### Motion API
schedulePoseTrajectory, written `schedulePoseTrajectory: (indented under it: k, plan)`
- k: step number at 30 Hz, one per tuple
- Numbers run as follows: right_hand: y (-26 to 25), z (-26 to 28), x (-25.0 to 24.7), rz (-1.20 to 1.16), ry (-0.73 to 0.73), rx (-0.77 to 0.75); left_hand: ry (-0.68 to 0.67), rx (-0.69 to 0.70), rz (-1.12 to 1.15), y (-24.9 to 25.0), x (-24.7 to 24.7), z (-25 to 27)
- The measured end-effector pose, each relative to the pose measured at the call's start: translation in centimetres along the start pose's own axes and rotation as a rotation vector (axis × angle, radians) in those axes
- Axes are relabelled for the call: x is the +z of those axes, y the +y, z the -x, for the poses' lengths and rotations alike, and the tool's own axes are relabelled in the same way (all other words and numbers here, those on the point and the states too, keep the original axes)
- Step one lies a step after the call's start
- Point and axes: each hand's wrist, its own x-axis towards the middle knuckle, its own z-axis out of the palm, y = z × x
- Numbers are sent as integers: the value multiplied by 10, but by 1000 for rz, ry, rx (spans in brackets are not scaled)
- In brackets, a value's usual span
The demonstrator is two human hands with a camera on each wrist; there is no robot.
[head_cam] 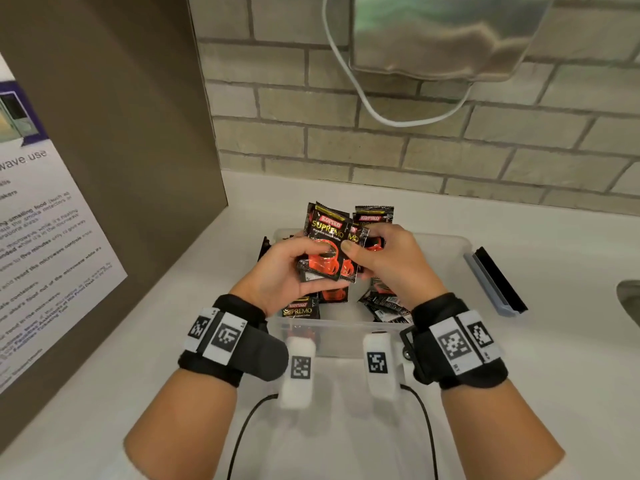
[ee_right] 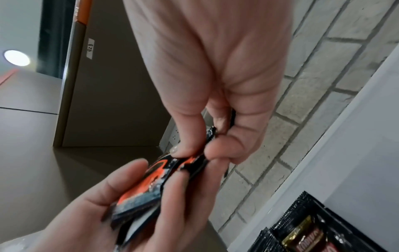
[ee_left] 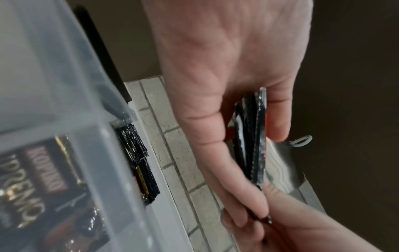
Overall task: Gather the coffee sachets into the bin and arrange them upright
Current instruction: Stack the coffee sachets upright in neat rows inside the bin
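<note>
Over a clear plastic bin (head_cam: pixel 462 245), both hands hold a small stack of black and red coffee sachets (head_cam: pixel 327 245), label toward me. My left hand (head_cam: pixel 301 265) cradles the stack from below and the left, thumb on its front. My right hand (head_cam: pixel 367 251) pinches its right edge, with another sachet (head_cam: pixel 374 216) standing behind. The left wrist view shows the stack (ee_left: pixel 257 136) edge-on in the fingers. In the right wrist view, thumb and forefinger pinch the sachets (ee_right: pixel 149 185). Loose sachets (head_cam: pixel 301 310) lie flat in the bin. Others (ee_left: pixel 138 162) lie outside its far left corner.
The bin stands on a white counter (head_cam: pixel 554 358) against a brick wall. A grey-blue lid (head_cam: pixel 495 282) lies right of the bin, and a sink edge (head_cam: pixel 628 299) is further right. A brown panel with a notice (head_cam: pixel 52 237) walls the left side. A metal dispenser (head_cam: pixel 433 36) hangs above.
</note>
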Motion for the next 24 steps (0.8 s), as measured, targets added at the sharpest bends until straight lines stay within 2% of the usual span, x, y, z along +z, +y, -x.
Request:
schedulePoseTrajectory:
  k: [3,8,11,13,18,21,24]
  plan:
    - [12,-6,1,71,89,6,-21,-11,120,-4,0,-2]
    - [19,-5,3,161,252,6,-75,-25,150,-12,3,-4]
    - [20,-5,3,275,402,-15,-38,49,156,-15,3,-9]
    - [20,-5,5,284,452,-58,21,122,80,-14,2,-14]
    - [16,-3,16,301,399,-122,224,278,-109,-12,0,-22]
    - [16,-5,23,309,341,-126,239,323,-153,-17,3,-25]
    - [18,-9,26,198,307,-100,265,368,-161,-19,5,-25]
